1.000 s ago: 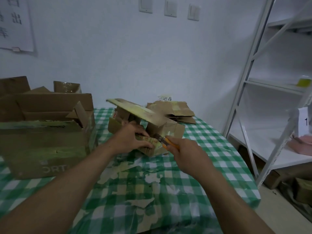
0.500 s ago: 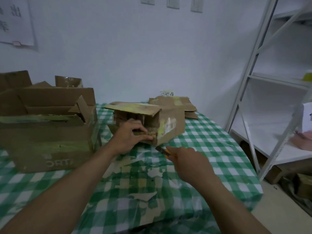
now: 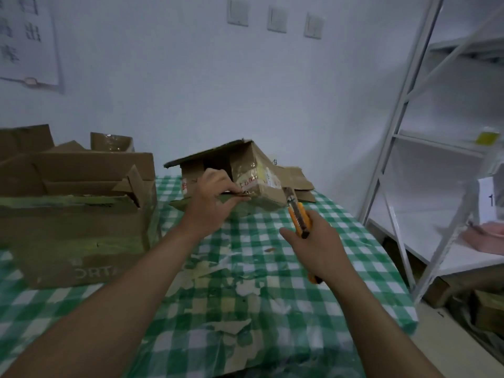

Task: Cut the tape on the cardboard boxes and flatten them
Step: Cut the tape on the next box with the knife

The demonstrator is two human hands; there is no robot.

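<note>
A small taped brown box point(image 3: 257, 184) lies tilted on the bench point(image 3: 341, 241), flap raised; a larger open box point(image 3: 73, 222) stands left, flattened cardboard point(image 3: 298, 177) behind.

The near middle of the bench point(image 3: 354, 241) lies open, with only torn scraps point(image 3: 234, 328) flat on it. A large open box point(image 3: 73, 227) blocks the left side. A small box point(image 3: 259, 173) stands at the middle back, flattened cardboard point(image 3: 297, 178) just behind it, then the wall point(image 3: 191, 91). A white shelf rack point(image 3: 395, 137) stands beyond the right edge.
</note>
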